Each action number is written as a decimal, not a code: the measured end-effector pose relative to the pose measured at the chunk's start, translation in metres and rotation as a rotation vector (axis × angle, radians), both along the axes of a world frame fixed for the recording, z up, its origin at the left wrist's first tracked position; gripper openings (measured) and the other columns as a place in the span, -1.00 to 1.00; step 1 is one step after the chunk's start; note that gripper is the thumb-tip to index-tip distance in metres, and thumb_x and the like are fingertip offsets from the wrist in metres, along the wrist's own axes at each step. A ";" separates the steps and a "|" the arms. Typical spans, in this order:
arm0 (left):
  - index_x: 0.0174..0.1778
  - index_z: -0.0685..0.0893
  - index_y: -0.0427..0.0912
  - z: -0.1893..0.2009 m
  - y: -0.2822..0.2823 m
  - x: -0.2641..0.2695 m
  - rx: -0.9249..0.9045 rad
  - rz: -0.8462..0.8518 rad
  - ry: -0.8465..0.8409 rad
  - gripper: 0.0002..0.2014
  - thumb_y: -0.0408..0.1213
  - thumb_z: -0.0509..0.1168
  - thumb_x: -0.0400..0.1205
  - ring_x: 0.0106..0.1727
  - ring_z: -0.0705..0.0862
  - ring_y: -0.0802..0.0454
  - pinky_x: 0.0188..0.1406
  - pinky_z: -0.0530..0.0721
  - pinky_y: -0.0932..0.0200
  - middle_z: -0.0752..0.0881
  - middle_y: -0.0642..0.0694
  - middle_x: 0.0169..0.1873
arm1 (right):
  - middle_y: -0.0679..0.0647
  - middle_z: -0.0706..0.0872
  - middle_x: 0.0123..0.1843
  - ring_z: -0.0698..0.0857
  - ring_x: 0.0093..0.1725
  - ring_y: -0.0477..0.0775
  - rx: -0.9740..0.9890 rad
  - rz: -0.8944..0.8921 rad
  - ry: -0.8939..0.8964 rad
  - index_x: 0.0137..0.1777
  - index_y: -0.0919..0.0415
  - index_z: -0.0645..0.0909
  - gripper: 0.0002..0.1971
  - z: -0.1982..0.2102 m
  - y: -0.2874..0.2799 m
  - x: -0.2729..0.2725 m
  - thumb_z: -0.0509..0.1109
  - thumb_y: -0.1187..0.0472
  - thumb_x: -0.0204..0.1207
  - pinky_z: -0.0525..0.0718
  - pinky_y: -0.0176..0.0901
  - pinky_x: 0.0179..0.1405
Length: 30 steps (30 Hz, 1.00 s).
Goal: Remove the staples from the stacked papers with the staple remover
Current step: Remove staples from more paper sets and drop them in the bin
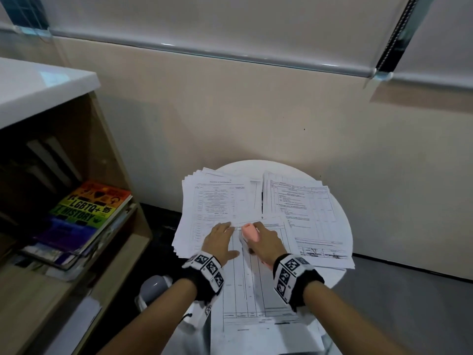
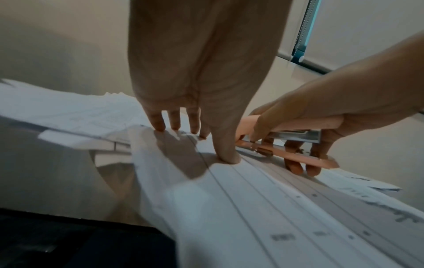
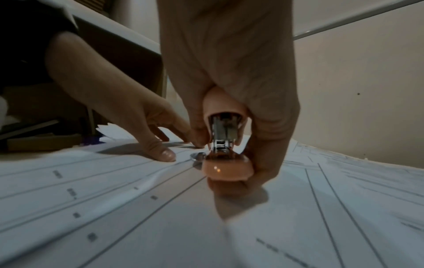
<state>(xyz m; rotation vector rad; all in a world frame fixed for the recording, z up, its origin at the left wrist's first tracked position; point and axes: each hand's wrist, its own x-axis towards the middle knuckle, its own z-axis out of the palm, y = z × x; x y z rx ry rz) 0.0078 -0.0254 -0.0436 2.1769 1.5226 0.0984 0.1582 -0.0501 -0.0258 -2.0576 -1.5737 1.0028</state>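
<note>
Left hand (image 1: 219, 241): flat, fingers straight and spread, pressing down on the stapled sheets (image 1: 252, 283).
Right hand (image 1: 266, 242): closed around the pink staple remover (image 1: 249, 232), thumb on one side, fingers under and behind.
Staple remover: tip down at the top edge of the sheets, just beside the left fingertips (image 2: 158, 125); staple itself too blurred to make out.
Sheets: nearest the body on the round white table (image 1: 343, 221), overlapping two further paper piles (image 1: 217, 198).
Left side: wooden shelf (image 1: 84, 252) with stacked books (image 1: 89, 208).
</note>
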 end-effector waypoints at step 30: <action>0.39 0.50 -0.24 -0.023 -0.003 0.003 0.079 0.067 -0.208 -0.46 -0.29 0.47 0.49 0.45 0.45 -0.08 0.41 0.46 0.02 0.44 -0.11 0.40 | 0.14 0.45 0.34 0.66 0.11 0.23 0.151 -0.028 -0.356 0.42 0.17 0.37 -0.61 -0.011 0.021 -0.031 0.28 0.16 0.62 0.49 -0.05 -0.19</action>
